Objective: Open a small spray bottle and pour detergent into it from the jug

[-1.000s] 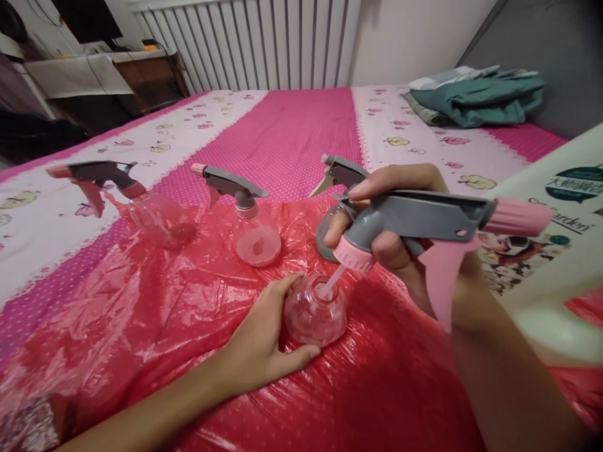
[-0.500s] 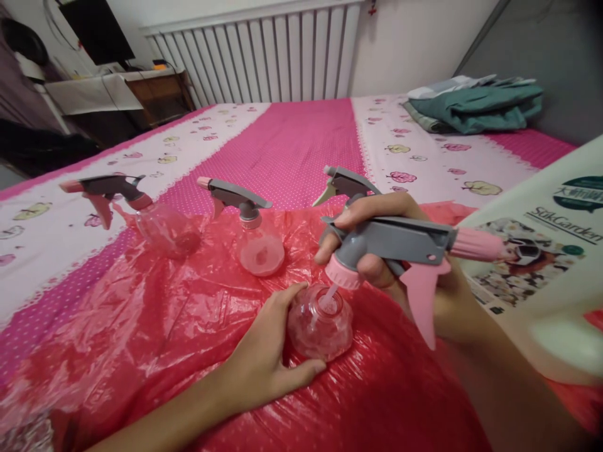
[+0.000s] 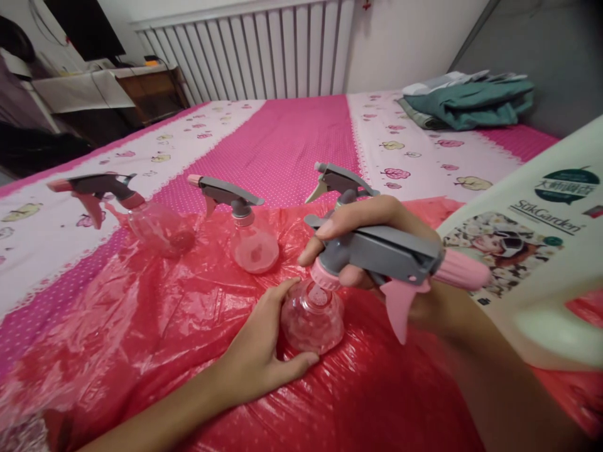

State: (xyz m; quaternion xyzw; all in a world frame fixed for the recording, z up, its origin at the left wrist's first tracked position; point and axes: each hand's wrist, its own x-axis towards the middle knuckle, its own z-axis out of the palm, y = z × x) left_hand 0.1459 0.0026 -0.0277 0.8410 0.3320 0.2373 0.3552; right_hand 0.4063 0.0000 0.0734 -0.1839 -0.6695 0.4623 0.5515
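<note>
A clear round bottle stands on the red plastic sheet, its neck uncapped. Curled around its left side, my left hand steadies it with thumb in front and fingers behind. My right hand grips a grey and pink spray trigger head, tilted, with its pink nozzle pointing right. The head's pink collar is just over the bottle's mouth, and its tube goes down inside. Behind stand a second spray bottle in the middle and another spray bottle leaning at the left.
A grey spray head with a pale green trigger shows behind my right hand. On the right a big pale green jug leans close to my right forearm. Folded green cloth lies on the far bed, before a white radiator.
My right hand has lowered the spray head, bringing its collar closer to the bottle neck and sinking the tube deeper. My left hand keeps its hold. The whole view has shifted slightly.
</note>
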